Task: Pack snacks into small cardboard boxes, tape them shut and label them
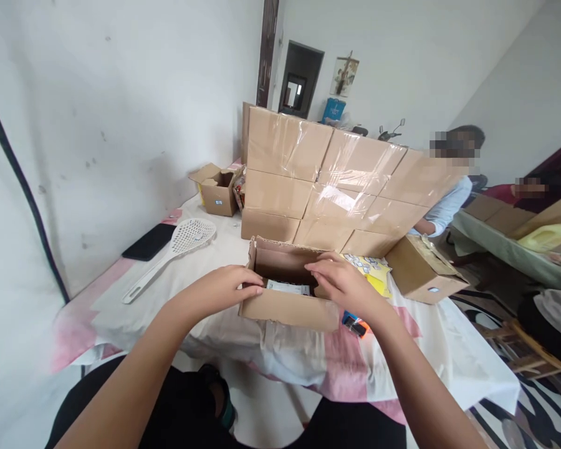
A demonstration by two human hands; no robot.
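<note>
Both forearms reach in from the bottom edge toward a small open cardboard box (287, 299) that sits on the cloth-covered table (449, 355) just below the picture's centre. At its nine o'clock side the left hand (224, 288) lies over the rim, fingers together and curled onto the near wall, gripping nothing else. At its two to three o'clock side the right hand (341, 280) rests on the rim with fingers extended and close together, pointing inward over the opening; whether it pinches the flap I cannot tell. Inside the box lies a flat white packet (287, 287). Just past the right wrist at four o'clock an orange and blue item (354, 323) peeks out. A yellow sheet (374, 271) lies at two o'clock, touching another open carton (423, 274). Stacked taped cartons (331, 181) wall off twelve o'clock. At ten o'clock lie a white slotted skimmer (177, 249) and a black flat object (149, 242), with a small open box (217, 190) beyond. Seated people show at three o'clock
</note>
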